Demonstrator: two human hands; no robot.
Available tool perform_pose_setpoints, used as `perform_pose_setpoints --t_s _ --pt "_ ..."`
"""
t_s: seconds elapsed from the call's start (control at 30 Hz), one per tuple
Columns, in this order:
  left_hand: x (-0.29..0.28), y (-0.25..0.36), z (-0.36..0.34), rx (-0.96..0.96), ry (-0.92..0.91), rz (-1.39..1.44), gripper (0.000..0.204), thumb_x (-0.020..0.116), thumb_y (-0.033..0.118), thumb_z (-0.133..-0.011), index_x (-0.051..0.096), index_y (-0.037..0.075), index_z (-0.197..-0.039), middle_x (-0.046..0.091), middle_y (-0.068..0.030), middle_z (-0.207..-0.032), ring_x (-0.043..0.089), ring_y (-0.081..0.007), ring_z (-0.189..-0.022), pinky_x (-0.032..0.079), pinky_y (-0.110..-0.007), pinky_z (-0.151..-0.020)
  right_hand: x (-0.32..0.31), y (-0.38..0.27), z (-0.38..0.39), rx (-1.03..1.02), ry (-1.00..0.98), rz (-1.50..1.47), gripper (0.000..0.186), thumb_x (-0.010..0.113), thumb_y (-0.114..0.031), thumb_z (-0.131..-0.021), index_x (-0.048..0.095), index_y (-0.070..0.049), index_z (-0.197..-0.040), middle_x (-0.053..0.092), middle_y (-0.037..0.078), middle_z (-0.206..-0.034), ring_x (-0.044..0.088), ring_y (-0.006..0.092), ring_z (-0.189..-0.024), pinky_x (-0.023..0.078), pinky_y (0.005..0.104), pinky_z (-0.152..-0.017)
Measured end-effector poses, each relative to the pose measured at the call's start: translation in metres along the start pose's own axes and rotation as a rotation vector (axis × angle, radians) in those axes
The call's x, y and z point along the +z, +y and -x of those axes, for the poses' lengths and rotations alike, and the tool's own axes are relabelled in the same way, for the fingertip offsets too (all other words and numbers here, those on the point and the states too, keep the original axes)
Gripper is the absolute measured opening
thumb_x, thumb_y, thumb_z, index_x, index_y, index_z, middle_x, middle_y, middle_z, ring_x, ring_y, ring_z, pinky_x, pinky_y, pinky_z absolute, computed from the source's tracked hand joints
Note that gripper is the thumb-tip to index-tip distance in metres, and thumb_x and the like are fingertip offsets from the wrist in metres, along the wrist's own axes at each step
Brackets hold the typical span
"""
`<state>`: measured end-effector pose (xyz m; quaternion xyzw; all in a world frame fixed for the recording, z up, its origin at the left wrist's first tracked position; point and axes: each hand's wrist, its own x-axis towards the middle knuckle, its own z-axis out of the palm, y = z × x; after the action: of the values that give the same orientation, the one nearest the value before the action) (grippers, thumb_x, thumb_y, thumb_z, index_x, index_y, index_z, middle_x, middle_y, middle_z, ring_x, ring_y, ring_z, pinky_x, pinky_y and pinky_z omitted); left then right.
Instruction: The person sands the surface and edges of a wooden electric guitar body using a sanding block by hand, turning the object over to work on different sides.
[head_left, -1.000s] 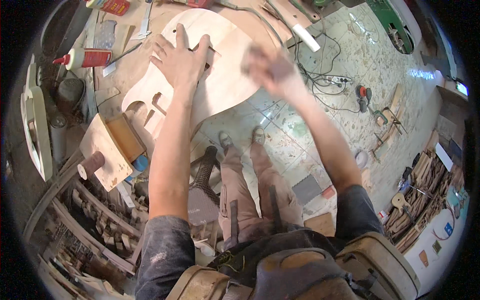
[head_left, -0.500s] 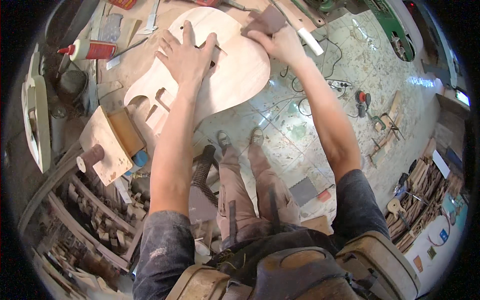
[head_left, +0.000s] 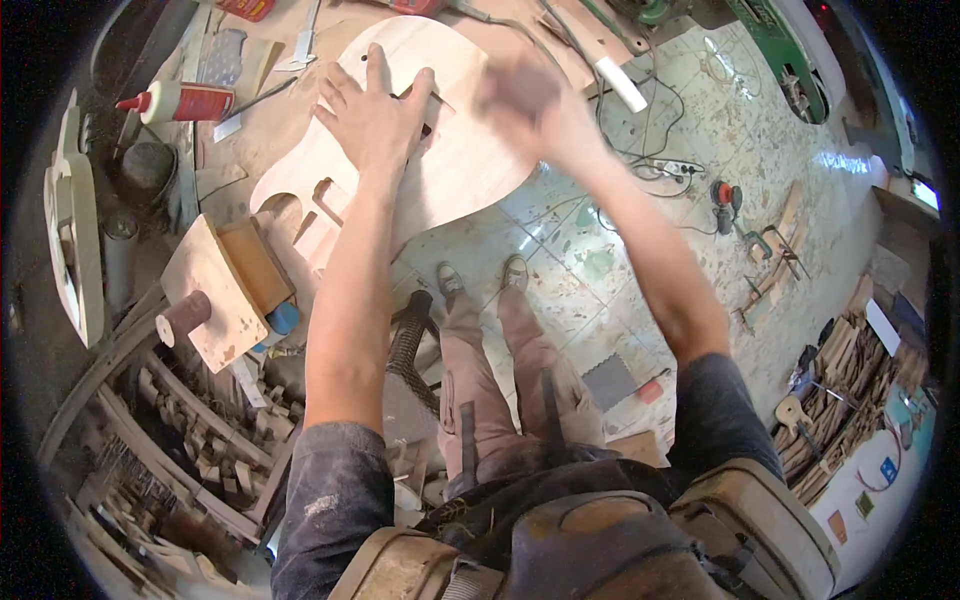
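Observation:
A pale wooden guitar body (head_left: 470,165) with cut-out cavities lies on the workbench (head_left: 275,125). My left hand (head_left: 372,125) rests on its upper face with the fingers spread, beside a slot in the wood. At the body's right-hand edge, my right hand (head_left: 560,120) grips a brown sheet of sandpaper (head_left: 518,92). Both that hand and the sheet are smeared by motion, and whether the sheet presses on the face or the rim is hard to make out.
Left on the bench lie a white-and-red glue bottle (head_left: 180,101) and a caliper (head_left: 302,45). A wooden block with a round handle (head_left: 215,290) stands nearer me. Cables and a red-and-black power tool (head_left: 724,195) lie on the floor, with wood offcuts (head_left: 835,400) at right.
My right hand and the sandpaper have moved nearer to me and a little left along the guitar body's edge. My left hand keeps its place on the wood.

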<state>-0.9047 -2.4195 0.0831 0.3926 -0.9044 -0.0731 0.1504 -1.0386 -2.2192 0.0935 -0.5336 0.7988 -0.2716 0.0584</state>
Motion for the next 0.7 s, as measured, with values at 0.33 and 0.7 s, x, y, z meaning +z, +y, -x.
perform_pose_setpoints --t_s 0.33,0.7 --pt "0.001 0.005 -0.002 0.002 -0.051 -0.010 0.091 0.049 0.078 -0.089 0.040 0.023 -0.161 0.027 -0.0329 -0.164 0.021 -0.0485 -0.155 0.009 -0.062 -0.125 -0.017 0.024 -0.033 0.212 -0.171 0.226 0.062 0.056 -0.061 -0.099 0.076 -0.003 -0.098 0.076 0.019 -0.088 0.074 0.0366 -0.081 0.059 0.0448 -0.081" --pt "0.002 0.013 -0.003 0.012 0.007 0.025 0.088 0.053 0.074 -0.089 0.046 0.021 -0.158 0.031 -0.0329 -0.163 0.024 -0.0487 -0.153 0.012 -0.063 -0.124 -0.022 0.021 -0.007 0.028 0.222 -0.087 0.045 0.074 -0.031 -0.093 0.065 -0.006 -0.129 0.075 0.013 -0.111 0.074 0.0293 -0.096 0.058 0.0409 -0.081"
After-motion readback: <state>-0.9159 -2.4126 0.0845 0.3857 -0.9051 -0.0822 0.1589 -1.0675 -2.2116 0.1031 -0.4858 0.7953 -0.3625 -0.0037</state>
